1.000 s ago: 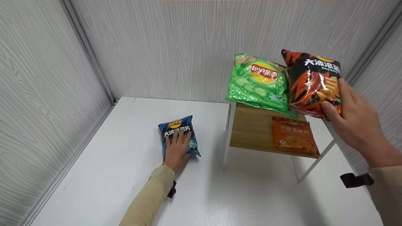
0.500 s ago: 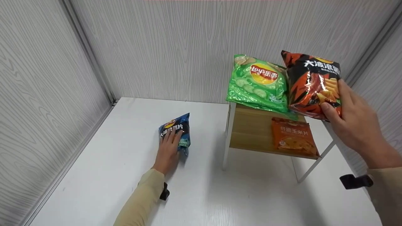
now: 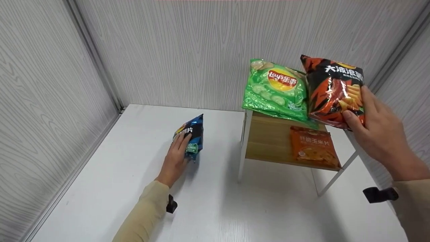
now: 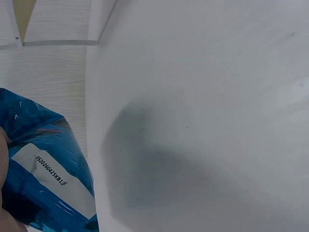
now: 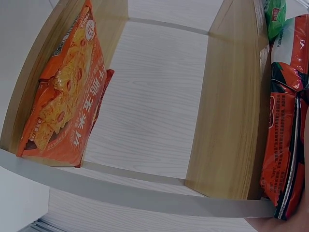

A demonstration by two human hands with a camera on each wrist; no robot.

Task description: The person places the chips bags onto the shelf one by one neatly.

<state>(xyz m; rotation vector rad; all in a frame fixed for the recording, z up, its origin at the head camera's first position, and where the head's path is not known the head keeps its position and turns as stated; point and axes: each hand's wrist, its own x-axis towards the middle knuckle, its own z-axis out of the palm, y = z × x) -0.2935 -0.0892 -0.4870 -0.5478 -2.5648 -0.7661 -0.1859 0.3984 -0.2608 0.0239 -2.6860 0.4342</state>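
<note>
In the head view my left hand (image 3: 173, 163) grips a blue-and-black bag of potato chips (image 3: 196, 136), fingers over its front and the bag tilted above the white table. Its blue back with a white label strip shows in the left wrist view, where the chip bag (image 4: 53, 179) is at the lower left. My right hand (image 3: 386, 131) holds a red-and-black chip bag (image 3: 336, 92) by its right side, at the top of a small two-tier rack. Beside it on the top tier leans a green Lay's bag (image 3: 278, 89); the two bags touch or overlap at their edges.
The rack (image 3: 265, 139) has wooden shelves and thin white legs. An orange corn chip bag (image 3: 314, 148) lies on the right of its lower shelf. Below spreads the white table (image 3: 208, 211), enclosed by grey wood-grain panels (image 3: 188, 50) at the back and sides.
My left hand has gone from resting on the blue chip bag to gripping it, tilting it up off the table and shifting slightly left and away. The right hand stays with the red-and-black bag.
</note>
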